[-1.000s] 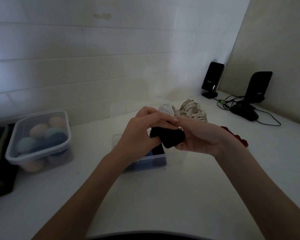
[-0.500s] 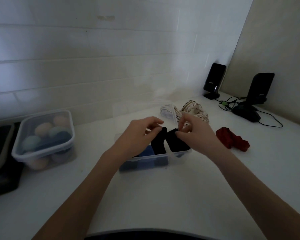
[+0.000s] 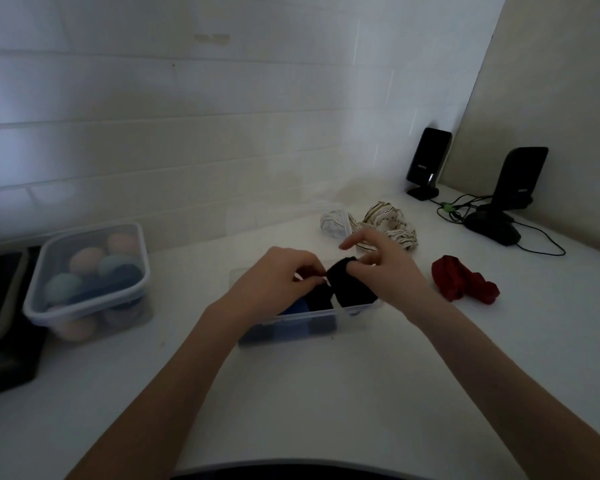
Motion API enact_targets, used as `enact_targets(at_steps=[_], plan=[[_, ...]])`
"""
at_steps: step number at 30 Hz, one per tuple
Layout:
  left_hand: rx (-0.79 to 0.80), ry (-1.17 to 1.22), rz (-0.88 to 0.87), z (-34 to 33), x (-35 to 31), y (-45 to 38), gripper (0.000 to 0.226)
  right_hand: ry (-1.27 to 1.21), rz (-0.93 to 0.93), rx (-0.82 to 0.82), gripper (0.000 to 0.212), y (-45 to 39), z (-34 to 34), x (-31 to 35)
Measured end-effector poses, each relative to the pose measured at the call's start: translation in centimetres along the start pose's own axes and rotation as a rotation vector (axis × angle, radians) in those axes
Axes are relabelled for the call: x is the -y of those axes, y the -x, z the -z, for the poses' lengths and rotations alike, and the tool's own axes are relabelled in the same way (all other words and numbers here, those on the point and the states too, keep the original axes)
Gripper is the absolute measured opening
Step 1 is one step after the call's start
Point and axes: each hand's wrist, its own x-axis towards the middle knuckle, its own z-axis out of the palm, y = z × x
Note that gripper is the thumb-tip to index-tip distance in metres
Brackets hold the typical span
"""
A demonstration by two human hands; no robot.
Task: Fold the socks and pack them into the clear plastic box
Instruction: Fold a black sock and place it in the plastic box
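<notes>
Both hands are over the one open clear plastic box [image 3: 357, 310] on the white counter [image 3: 326, 393]: the right hand [image 3: 388, 271] pinches a folded black sock [image 3: 349, 282] at the box's right end, and the left hand [image 3: 274, 275], fingers curled, seems to grip its other edge. A blue bundle [image 3: 297, 308] lies inside. Beside the box wait one red sock [image 3: 461, 279] and two striped pale ones [image 3: 388, 225]; one lidded box [image 3: 87, 271] stands left.

Dim light – white tiled wall [image 3: 187, 140] behind white counter [image 3: 326, 393], beige panel [image 3: 551, 81] rightward.
</notes>
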Motion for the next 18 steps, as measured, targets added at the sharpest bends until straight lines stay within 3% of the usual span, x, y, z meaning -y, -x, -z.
enact_targets(at_steps=[3, 6, 12, 15, 18], plan=[[-0.076, 0.115, -0.004, 0.2, -0.5, -0.2, 0.013, -0.195, -0.057, 0.038, 0.028, -0.1, 0.6, 0.0], [0.016, 0.281, 0.085, 0.5, -0.8, -0.2, 0.009, -0.120, -0.033, 0.111, 0.029, -0.1, 1.1, 0.3], [0.157, 0.138, 0.122, 0.2, -0.5, -0.4, 0.005, 0.361, 0.079, 0.242, 0.009, -0.5, 1.2, 1.2], [0.210, 0.094, 0.128, 0.4, -0.5, -0.5, 0.011, 0.596, 0.159, 0.350, 0.017, -0.7, 1.3, 1.3], [0.240, 0.037, 0.118, 0.3, -0.9, -0.6, 0.009, 0.799, 0.222, 0.292, 0.019, -1.1, 1.1, 1.2]])
